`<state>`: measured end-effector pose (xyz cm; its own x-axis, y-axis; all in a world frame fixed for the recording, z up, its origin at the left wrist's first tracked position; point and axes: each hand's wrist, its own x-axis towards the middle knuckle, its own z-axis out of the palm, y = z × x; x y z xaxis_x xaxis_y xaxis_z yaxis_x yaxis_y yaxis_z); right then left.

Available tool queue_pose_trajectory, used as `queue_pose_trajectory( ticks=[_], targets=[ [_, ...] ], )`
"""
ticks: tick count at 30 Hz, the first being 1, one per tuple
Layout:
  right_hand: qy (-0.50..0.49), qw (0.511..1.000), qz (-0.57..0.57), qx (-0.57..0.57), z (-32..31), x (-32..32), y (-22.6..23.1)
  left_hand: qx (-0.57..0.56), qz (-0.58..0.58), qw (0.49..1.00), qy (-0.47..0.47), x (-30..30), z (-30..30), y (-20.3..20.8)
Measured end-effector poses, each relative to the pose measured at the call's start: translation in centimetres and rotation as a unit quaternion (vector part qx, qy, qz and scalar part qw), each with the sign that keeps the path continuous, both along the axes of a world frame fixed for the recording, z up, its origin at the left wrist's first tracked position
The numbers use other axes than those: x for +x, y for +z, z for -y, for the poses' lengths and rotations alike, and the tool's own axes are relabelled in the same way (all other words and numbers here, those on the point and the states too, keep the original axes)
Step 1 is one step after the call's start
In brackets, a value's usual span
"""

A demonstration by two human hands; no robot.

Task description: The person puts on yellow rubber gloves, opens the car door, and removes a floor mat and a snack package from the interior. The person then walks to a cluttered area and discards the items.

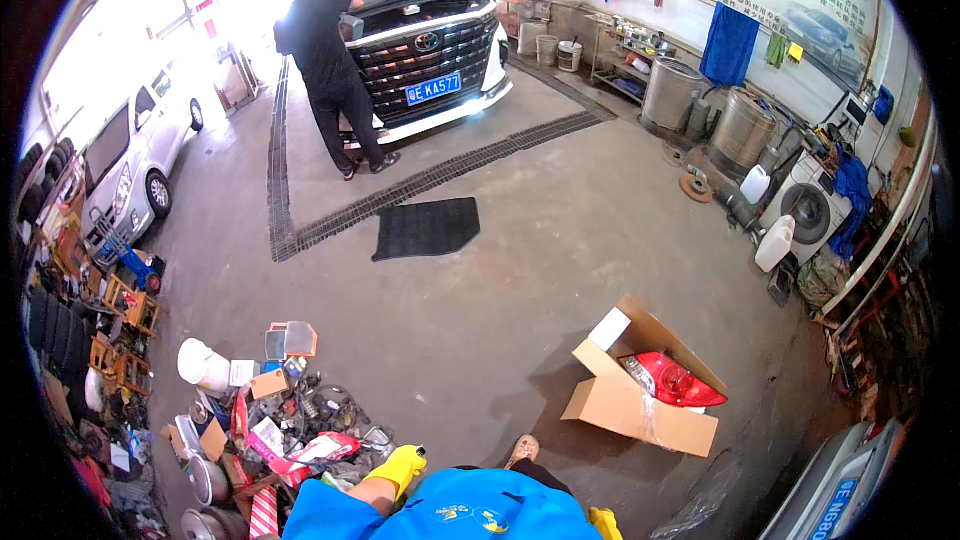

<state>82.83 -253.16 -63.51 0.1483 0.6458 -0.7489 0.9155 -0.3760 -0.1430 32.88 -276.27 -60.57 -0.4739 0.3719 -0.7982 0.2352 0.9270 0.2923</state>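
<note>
My left hand (pixel 402 466), in a yellow glove, hangs beside a heap of used car parts (pixel 325 405). Its fingers look closed, with a small dark bit showing at their tips that I cannot make out. Only a patch of yellow glove shows of my right hand (pixel 605 523), at the lower edge by my blue top, and its fingers are hidden. Ahead to the right, an open cardboard box (pixel 640 420) lies on the floor with a red and clear tail light (pixel 675 380) in it. A red and white package (pixel 315 452) rests on the heap near my left hand.
Another person (pixel 335 70) in dark clothes stands at a white car (pixel 430 50) with its hood up. A black floor mat (pixel 427 228) lies mid-floor near a drain grate (pixel 440 180). A white bucket (pixel 203 365) stands left; a silver car's rear (pixel 835 490) is at lower right.
</note>
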Motion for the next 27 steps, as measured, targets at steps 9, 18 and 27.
queue_pose_trajectory(
  ticks=[9,18,27],
  targets=[
    [0.135,0.99,-0.023,0.039,-20.9,-13.5,2.5,0.063,0.032,0.983,0.171,-5.6,-10.9,-0.9],
    [0.101,0.987,-0.124,0.011,-39.3,-39.5,2.1,-0.157,-0.002,0.986,0.061,-19.1,-20.3,-0.6],
    [0.056,0.982,-0.162,-0.08,-51.4,-50.6,-0.8,-0.137,-0.08,0.986,0.05,-42.5,-42.2,-0.6]
  ],
)
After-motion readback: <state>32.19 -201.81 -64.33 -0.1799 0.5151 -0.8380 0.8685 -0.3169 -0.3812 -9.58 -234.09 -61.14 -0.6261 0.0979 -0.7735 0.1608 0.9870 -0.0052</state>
